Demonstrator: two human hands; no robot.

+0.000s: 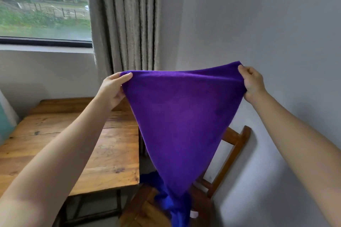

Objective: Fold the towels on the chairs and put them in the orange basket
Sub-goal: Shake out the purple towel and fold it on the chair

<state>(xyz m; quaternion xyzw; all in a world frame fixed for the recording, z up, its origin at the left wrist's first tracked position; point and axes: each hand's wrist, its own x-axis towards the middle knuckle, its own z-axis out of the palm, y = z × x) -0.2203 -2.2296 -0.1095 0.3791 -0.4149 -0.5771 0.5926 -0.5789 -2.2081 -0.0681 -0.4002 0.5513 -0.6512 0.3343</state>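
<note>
A purple towel hangs stretched in the air between my two hands, tapering down to a point above the chair. My left hand pinches its upper left corner. My right hand grips the upper right corner, fingers curled round the cloth. Below it a blue towel lies crumpled on the seat of a wooden chair that stands against the wall. The orange basket is not in view.
A wooden table stands to the left of the chair, under a window with a grey curtain beside it. A plain grey wall fills the right side.
</note>
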